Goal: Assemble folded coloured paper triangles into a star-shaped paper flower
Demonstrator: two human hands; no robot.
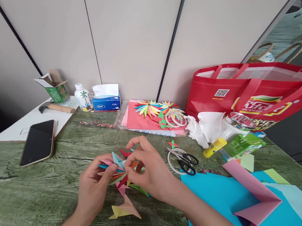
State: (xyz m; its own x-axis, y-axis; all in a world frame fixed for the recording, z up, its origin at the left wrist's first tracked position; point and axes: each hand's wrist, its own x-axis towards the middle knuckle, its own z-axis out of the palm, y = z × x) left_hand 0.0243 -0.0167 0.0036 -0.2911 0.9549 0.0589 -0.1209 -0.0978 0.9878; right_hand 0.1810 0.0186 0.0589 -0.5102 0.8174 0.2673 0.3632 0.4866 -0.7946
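My left hand (94, 181) is closed around one side of a many-coloured folded paper ornament (120, 175), thumb pressing on its points. From the other side, my right hand (150, 168) pinches the ornament near a light blue folded piece (117, 160). My right fingers hide part of its middle. Just below, a peach and yellow folded paper piece (126, 210) lies on the table. To the right of my right hand are black-handled scissors (186, 160) on a white tape roll (170, 163). Beyond them sits a small red and green folded piece (172, 144).
Blue paper sheets (219, 203) and a folded pink sheet (263, 202) cover the right side. A glue stick (214, 147), red bag (226, 89), finished paper stars (148, 108) and tissue box (106, 101) stand behind. At left are a phone (38, 142) and hammer (58, 108).
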